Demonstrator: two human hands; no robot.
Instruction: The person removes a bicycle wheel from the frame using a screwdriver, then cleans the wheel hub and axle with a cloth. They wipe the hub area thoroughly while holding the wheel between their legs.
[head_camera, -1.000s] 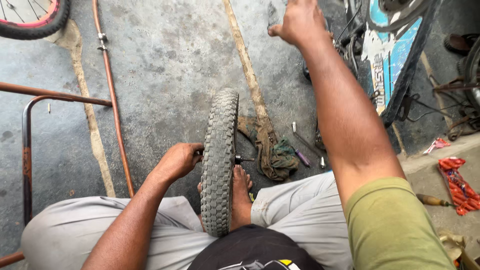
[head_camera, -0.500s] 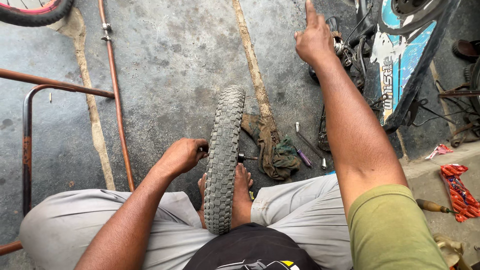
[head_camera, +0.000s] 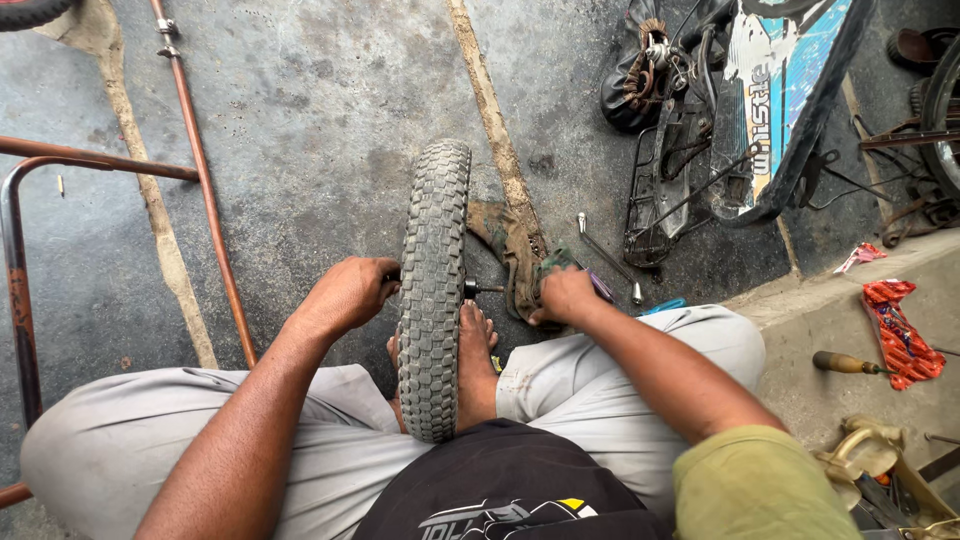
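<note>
Steadying upright knobby grey bicycle tyre (head_camera: 432, 290) – left hand (head_camera: 345, 295) closed at axle, right hand (head_camera: 565, 297) grasping grimy rag (head_camera: 515, 255); wiping hub seemingly next.

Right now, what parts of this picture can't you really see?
Head view only:
- Wheel hub: hidden behind the knobby tyre; only the axle tip shows.
- Left hand fingers: tucked behind the tyre.
- What the right hand grips: covered by the hand and dirty rag.
- Toolbox: cut off by the frame's corner.
</note>
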